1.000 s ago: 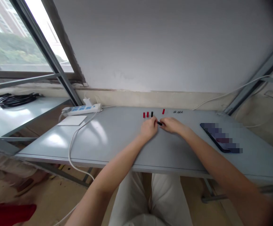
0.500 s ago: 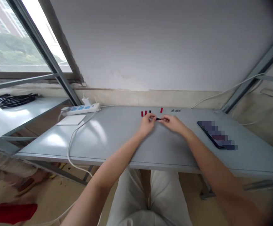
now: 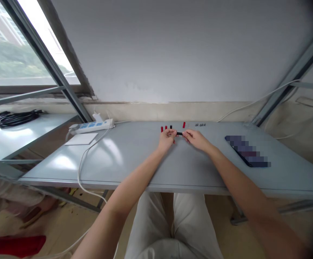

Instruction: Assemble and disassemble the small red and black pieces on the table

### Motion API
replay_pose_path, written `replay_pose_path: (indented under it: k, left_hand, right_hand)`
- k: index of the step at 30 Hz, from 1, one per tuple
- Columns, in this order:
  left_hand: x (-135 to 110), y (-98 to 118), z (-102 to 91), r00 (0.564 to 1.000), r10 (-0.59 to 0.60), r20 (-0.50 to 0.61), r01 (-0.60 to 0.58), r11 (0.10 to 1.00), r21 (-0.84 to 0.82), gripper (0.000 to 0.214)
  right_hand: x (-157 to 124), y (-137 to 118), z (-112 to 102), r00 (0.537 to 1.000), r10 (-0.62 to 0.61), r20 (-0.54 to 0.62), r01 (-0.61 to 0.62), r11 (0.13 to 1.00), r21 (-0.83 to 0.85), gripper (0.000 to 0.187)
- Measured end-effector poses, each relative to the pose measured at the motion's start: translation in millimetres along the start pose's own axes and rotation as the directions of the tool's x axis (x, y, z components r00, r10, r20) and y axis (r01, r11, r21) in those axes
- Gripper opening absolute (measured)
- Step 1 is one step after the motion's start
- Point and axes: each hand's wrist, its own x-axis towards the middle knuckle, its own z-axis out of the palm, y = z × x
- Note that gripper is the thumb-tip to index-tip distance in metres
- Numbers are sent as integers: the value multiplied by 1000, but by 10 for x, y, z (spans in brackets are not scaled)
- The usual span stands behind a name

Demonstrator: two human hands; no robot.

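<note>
Between my two hands lies a small black cylinder, held level just above the grey table. My left hand pinches its left end, and my right hand pinches the right end. Just beyond my left fingers stand two small red cylinders, one left of the other, and a black one. Another red cylinder is past the gap between my hands. Several tiny metallic pieces sit in a row farther right; their kind is too small to make out.
A phone-like dark slab, partly pixelated, lies at the right. On the left are a white power strip, a flat white box and a white cable hanging over the front edge. Coiled black cable rests on the neighbouring table.
More of the black cylinder shows between my fingertips, which are slightly farther apart. The view has shifted a little; the pieces on the table have kept their places.
</note>
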Motion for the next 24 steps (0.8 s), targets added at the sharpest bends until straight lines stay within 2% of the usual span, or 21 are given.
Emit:
replay_pose_path:
  k: [4,10,16,24]
  left_hand:
    - [-29,29,-1,999,-38,2,38,999,-12,11]
    - [0,26,-37,994,-99,-38,98,994,-47,14]
    - [28,0,-49,992,-99,-78,96,994,-47,14]
    - [-1,-12,-26,995,-85,-49,86,996,0,13]
  right_hand:
    - [9,11,12,1000,-8,-14,7,999,-44,34]
    - [2,12,-8,993,-90,-79,72,975,-212,23]
    - [-4,60,-23,988,-148,-41,121,913,-389,17]
    - [-18,103,-15,999,-41,15,42,836,-547,12]
